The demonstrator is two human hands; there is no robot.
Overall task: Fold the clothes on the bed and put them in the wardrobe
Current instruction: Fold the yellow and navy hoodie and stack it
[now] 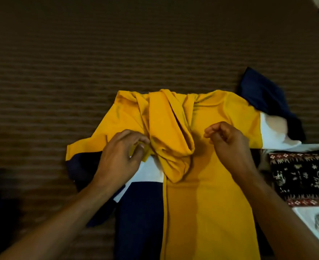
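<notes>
A yellow, white and navy garment lies spread on a brown striped bed cover, seen from above, with two bare hands working at its middle. The left hand has its thumb and fingers curled together, pinching a fold of yellow cloth at the left edge of a bunched hood-like roll. The right hand hovers just right of that roll, over the yellow chest area; its fingers are curled loosely inward with the fingertips pointing left, and nothing shows between them. Whether they touch the cloth beneath cannot be told.

The garment is mostly bright yellow across the top and down the centre, where a straight seam runs toward the viewer. The bunched yellow roll sits over the middle, twisted and hanging in soft folds. A white band shows below the left hand and again at the right sleeve, and navy panels lie at the lower left and the far right sleeve end. The left sleeve lies flat with a yellow upper part and navy lower part.

One garment is being handled. To its right, touching its edge, lies one dark patterned cloth with red and pale motifs, and nearer the viewer one pale printed fabric. Two forearms enter from the bottom of the view.
</notes>
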